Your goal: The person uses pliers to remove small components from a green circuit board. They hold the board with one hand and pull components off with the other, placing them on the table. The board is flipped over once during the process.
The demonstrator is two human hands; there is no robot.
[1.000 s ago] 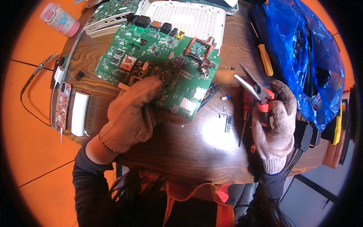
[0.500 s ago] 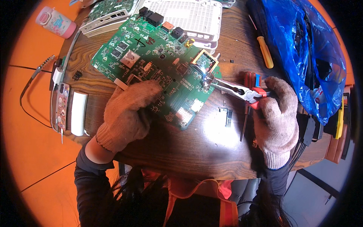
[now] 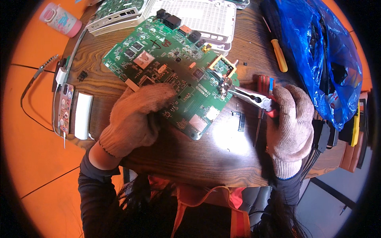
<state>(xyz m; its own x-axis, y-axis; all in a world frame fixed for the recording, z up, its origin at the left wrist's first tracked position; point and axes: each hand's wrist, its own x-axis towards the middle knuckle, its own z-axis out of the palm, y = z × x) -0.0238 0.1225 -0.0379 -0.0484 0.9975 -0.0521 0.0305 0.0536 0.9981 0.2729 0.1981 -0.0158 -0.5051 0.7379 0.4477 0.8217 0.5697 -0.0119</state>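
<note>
Gloved in beige knit, my left hand (image 3: pixel 137 119) grips the near left edge of a green circuit board (image 3: pixel 186 95), holding it tilted above the table. My right hand (image 3: pixel 291 123), in a matching glove, is closed round the red handles of a pair of pliers (image 3: pixel 256 99). The jaws reach a metal component (image 3: pixel 225 86) at the board's right side, beside a yellow-framed square part (image 3: pixel 222 66). Whether the jaws pinch that component firmly is hard to make out. Black connectors (image 3: pixel 172 20) line the board's far edge.
Past the board lie a white vented casing (image 3: pixel 198 16) and another opened device (image 3: pixel 119 18). A yellow-handled screwdriver (image 3: pixel 279 55) rests near a blue plastic bag (image 3: pixel 317 51). A red-handled screwdriver (image 3: pixel 262 85) and a small black plastic piece (image 3: pixel 239 120) lie by my right hand. A phone (image 3: pixel 65 109) sits left.
The circuit board has shifted slightly right and nearer to me, with my left hand following. The pliers' jaws have stayed at the metal component, and their handles sit deeper in my right hand.
</note>
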